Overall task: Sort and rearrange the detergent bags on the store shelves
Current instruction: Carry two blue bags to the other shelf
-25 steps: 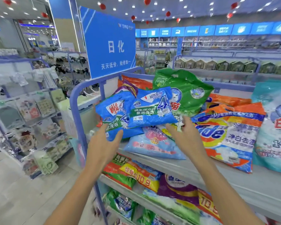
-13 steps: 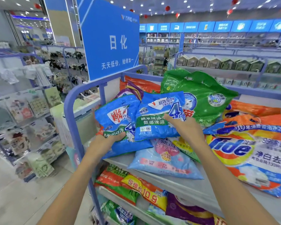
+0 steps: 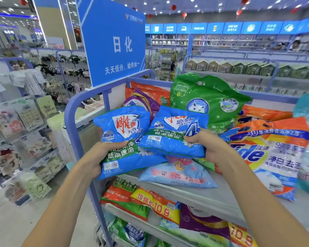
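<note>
Two matching blue detergent bags with green bands lie at the left end of the top shelf (image 3: 227, 196). My left hand (image 3: 103, 154) grips the left blue bag (image 3: 121, 132) at its middle, thumb on top. My right hand (image 3: 209, 147) grips the right blue bag (image 3: 171, 132) at its right edge. Under them lies a pale blue bag (image 3: 178, 173). Behind stand a big green bag (image 3: 207, 100), a purple bag (image 3: 143, 100) and an orange bag (image 3: 150, 90). A large orange Tide bag (image 3: 275, 154) lies to the right.
A blue tube frame (image 3: 73, 122) closes the shelf's left end, with a blue hanging sign (image 3: 114, 41) above it. The lower shelf holds several bags, one with a 10.9 price label (image 3: 157, 204). A rack of small packets (image 3: 25, 139) stands across the aisle on the left.
Both hands have closed onto the two blue bags and drawn them forward and slightly up. The view has moved closer to the shelf.
</note>
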A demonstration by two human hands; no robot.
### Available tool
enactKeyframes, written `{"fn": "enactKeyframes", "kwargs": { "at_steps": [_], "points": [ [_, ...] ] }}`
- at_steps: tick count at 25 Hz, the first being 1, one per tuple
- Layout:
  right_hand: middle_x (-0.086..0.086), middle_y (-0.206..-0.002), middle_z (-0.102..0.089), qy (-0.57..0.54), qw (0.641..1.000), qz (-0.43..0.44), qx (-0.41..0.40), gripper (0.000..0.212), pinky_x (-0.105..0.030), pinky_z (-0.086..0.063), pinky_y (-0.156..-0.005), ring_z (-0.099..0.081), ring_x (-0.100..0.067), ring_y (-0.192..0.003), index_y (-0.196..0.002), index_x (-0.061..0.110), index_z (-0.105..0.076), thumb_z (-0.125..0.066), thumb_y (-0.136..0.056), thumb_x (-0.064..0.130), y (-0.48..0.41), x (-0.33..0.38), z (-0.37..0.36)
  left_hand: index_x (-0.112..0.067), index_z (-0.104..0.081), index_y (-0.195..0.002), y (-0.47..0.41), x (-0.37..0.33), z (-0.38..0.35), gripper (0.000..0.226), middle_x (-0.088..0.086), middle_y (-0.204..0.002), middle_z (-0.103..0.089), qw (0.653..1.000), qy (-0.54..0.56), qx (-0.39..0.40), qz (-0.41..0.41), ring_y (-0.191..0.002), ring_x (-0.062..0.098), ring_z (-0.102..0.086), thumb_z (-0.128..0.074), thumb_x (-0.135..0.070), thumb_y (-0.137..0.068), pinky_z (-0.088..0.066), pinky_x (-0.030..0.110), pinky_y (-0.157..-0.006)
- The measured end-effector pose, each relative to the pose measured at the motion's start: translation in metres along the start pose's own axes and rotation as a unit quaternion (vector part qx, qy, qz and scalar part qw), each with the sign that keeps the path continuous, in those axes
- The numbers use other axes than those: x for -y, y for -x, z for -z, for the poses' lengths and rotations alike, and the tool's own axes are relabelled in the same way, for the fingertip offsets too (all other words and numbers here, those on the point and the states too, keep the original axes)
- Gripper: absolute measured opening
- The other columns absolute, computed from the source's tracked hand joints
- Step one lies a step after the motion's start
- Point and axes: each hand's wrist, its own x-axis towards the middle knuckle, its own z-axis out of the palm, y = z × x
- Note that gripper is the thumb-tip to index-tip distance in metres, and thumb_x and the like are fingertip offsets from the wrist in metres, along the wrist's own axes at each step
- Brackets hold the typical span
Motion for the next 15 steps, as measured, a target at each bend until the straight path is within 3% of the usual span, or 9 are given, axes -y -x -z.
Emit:
{"fn": "enactKeyframes", "kwargs": {
  "at_steps": [2, 3, 6, 8, 10, 12, 13, 15],
  "points": [
    [-0.004, -0.073, -0.077, -0.058, 0.998, 0.01, 0.02, 0.023, -0.031, -0.061, -0.057, -0.073, -0.017, -0.059, -0.1, 0.009, -0.07, -0.064, -0.088, -0.01, 0.027, -0.007, 0.008, -0.009, -0.074, -0.111, 0.018, -0.002, 0.004, 0.055, 0.019, -0.104, -0.077, 0.999, -0.017, 0.006, -0.043, -0.073, 0.029, -0.077, -0.088, -0.002, -0.059, -0.062, 0.039, -0.058],
    [-0.007, -0.079, -0.078, -0.09, 0.995, 0.027, 0.04, 0.024, -0.034, -0.062, -0.062, -0.075, -0.019, -0.064, -0.099, 0.007, -0.071, -0.072, -0.08, -0.006, 0.041, -0.016, 0.012, -0.01, -0.075, -0.108, 0.028, 0.0, 0.005, 0.056, 0.02, -0.104, -0.077, 0.998, -0.029, 0.013, -0.061, -0.073, 0.031, -0.077, -0.091, -0.005, -0.055, -0.062, 0.04, -0.058],
    [-0.023, -0.11, -0.074, -0.162, 0.982, 0.048, 0.082, 0.079, -0.052, -0.063, -0.078, -0.076, -0.035, -0.089, -0.107, 0.004, -0.075, -0.1, -0.033, 0.012, 0.085, -0.053, 0.027, -0.013, -0.08, -0.097, 0.053, 0.009, 0.001, 0.079, 0.019, -0.099, -0.077, 0.995, -0.018, 0.059, -0.081, -0.075, 0.033, -0.077, -0.104, -0.031, -0.024, -0.062, 0.043, -0.06],
    [-0.026, -0.123, -0.069, -0.159, 0.984, 0.051, 0.061, 0.097, -0.066, -0.053, -0.091, -0.068, -0.044, -0.104, -0.118, 0.003, -0.07, -0.103, -0.028, 0.015, 0.103, -0.078, 0.04, -0.016, -0.081, -0.095, 0.063, 0.016, -0.014, 0.082, 0.017, -0.097, -0.078, 0.996, -0.014, 0.062, -0.07, -0.074, 0.03, -0.077, -0.103, -0.04, -0.02, -0.062, 0.042, -0.06],
    [-0.02, -0.114, -0.072, -0.15, 0.986, 0.065, 0.015, 0.113, -0.068, -0.055, -0.084, -0.068, -0.04, -0.096, -0.132, 0.0, -0.059, -0.103, -0.029, 0.016, 0.126, -0.093, 0.054, -0.018, -0.078, -0.096, 0.072, 0.028, -0.031, 0.056, 0.01, -0.097, -0.079, 0.995, -0.042, 0.034, -0.088, -0.072, 0.021, -0.077, -0.096, -0.047, -0.051, -0.062, 0.037, -0.061],
    [-0.008, -0.096, -0.076, -0.133, 0.987, 0.077, -0.041, 0.126, -0.041, -0.06, -0.057, -0.071, -0.027, -0.073, -0.141, -0.004, -0.048, -0.1, -0.027, 0.008, 0.156, -0.097, 0.07, -0.017, -0.074, -0.098, 0.078, 0.034, -0.059, 0.031, 0.006, -0.093, -0.079, 0.995, -0.058, 0.014, -0.081, -0.075, 0.018, -0.077, -0.073, -0.045, -0.085, -0.062, 0.036, -0.075],
    [-0.005, -0.091, -0.077, -0.134, 0.985, 0.09, -0.058, 0.128, -0.033, -0.058, -0.05, -0.071, -0.021, -0.065, -0.142, -0.003, -0.045, -0.098, -0.026, 0.004, 0.171, -0.099, 0.079, -0.011, -0.071, -0.097, 0.078, 0.036, -0.076, 0.032, 0.008, -0.081, -0.079, 0.996, -0.071, 0.014, -0.056, -0.07, 0.014, -0.076, -0.063, -0.042, -0.094, -0.06, 0.03, -0.077],
    [-0.003, -0.085, -0.078, -0.131, 0.98, 0.129, -0.081, 0.124, -0.028, -0.055, -0.045, -0.07, -0.016, -0.057, -0.133, 0.001, -0.051, -0.1, -0.019, 0.007, 0.211, -0.1, 0.097, -0.008, -0.056, -0.087, 0.082, 0.045, -0.108, 0.035, -0.004, -0.033, -0.055, 0.995, -0.087, 0.032, -0.041, -0.042, -0.004, -0.06, -0.035, -0.025, -0.11, -0.042, 0.007, -0.057]
  ]
}}
